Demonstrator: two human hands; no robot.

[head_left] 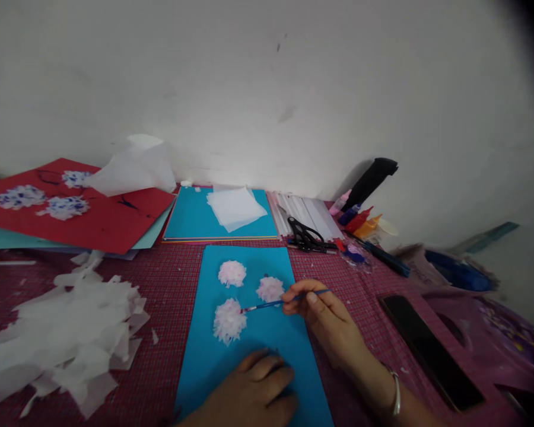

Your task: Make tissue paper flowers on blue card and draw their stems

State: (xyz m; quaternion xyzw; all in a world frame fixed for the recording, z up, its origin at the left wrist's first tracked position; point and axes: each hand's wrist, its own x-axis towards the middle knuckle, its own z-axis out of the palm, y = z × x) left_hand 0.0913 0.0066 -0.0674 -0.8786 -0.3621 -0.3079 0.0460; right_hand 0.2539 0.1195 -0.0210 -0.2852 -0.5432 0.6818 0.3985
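Head view, work area: A blue sheet (202,373) lies on a checked tablecloth (164,284) in front of the person. Three pale pink ruffled flowers are positioned on its surface: a far flower (232,273), a right flower (270,289) and a near flower (229,321).

Head view, hands: The right hand (327,314) grips a slim blue paintbrush (269,305) between thumb and fingers. The brush extends to the left above the sheet, its tip at the right edge of the near flower. The left hand (253,388) is placed back upward over the lower part of the sheet, fingers bent and slightly parted; whether anything is held beneath it cannot be told.

Head view, surroundings: To the left, a loose pile of white paper pieces (71,332) lies on the tablecloth. Behind the pile, a red sheet (120,225) carries blue-and-white flowers (64,206). Beyond the blue sheet, a stack of coloured sheets (187,219) supports white squares (235,207). Black-handled scissors (298,225) lie to the right of this stack, near a row of paint bottles (368,226). A dark phone (429,350) lies to the right of the right hand
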